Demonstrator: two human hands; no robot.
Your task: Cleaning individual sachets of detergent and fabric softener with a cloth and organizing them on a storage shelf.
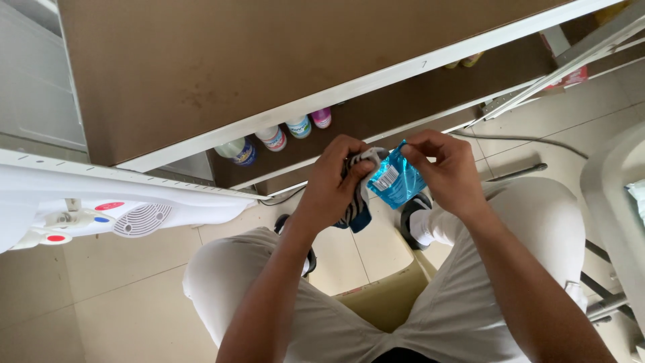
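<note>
Both grips are closed on things held up over the person's knees: the left hand (334,180) is curled tight around a bunched striped cloth (357,205), grey and dark blue, its fingers wrapped over the top so that the lower end of the cloth hangs out below the palm. The right hand (449,168) pinches the upper edge of a shiny blue foil packet (396,180) between thumb and fingertips, the other fingers bent in close. Packet and cloth touch, the packet lying just against the left hand's knuckles, between the two hands. The person sits in pale trousers, with a tan cardboard box (388,296) on the tiled floor (101,296) between the legs. Straight ahead stands a brown shelf unit with white edges (376,79); on its lower shelf, just beyond the hands, stand four plastic bottles (272,138) in a row, white with coloured labels and one pink. To the left a white appliance (121,208) with a round grille and red and blue spots juts into view. A grey cable (517,138) runs along the floor near the shelf's foot.
</note>
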